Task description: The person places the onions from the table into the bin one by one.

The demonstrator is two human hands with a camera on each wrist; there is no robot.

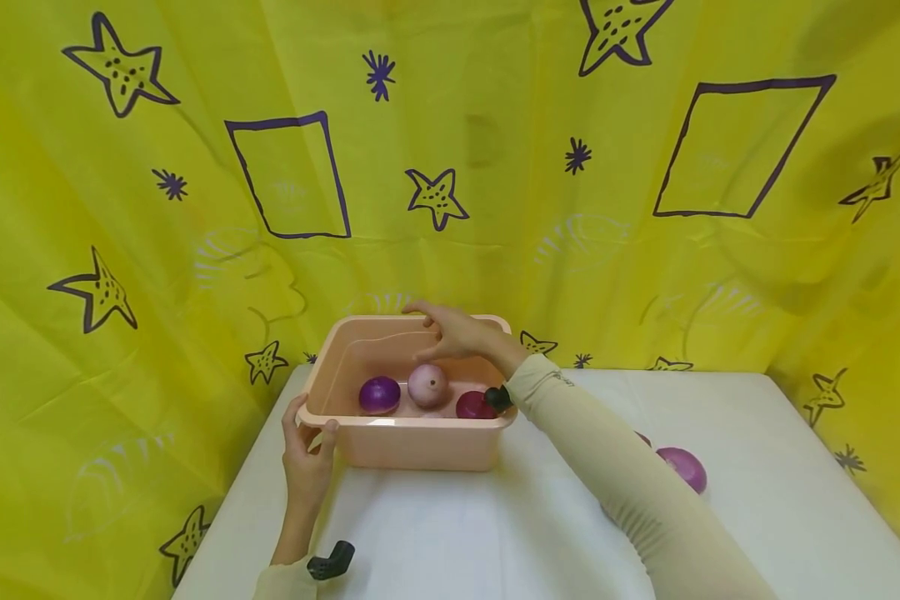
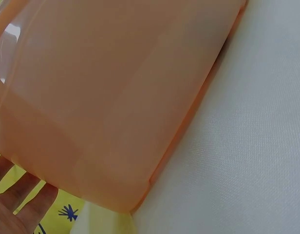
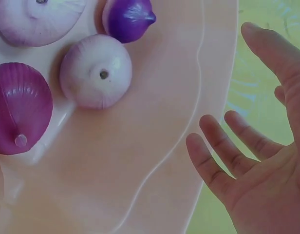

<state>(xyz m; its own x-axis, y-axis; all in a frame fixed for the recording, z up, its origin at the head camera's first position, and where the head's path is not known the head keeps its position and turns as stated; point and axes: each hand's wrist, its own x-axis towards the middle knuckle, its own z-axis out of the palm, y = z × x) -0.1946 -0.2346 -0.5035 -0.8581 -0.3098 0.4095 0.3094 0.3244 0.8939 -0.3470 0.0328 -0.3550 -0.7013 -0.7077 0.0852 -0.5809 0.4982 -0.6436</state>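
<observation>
A peach plastic tub (image 1: 420, 446) stands on the white table, several onions inside. They include a deep purple onion (image 1: 379, 395), a pale pinkish onion (image 1: 428, 385) and a magenta onion (image 1: 474, 406). My left hand (image 1: 307, 458) grips the tub's near left corner at the rim. In the left wrist view, its fingers (image 2: 30, 200) show beside the tub wall (image 2: 101, 107). Over the tub's back right part, my right hand (image 1: 456, 331) is held with fingers spread and nothing in it. The right wrist view shows that hand (image 3: 267, 180) apart from the onions.
To the right of the tub, a purple onion (image 1: 682, 468) lies on the white table (image 1: 765, 500), partly behind my right sleeve (image 1: 630, 475). A darker piece shows just beside it. Yellow curtain (image 1: 495, 167) with drawn stars hangs behind and at both sides.
</observation>
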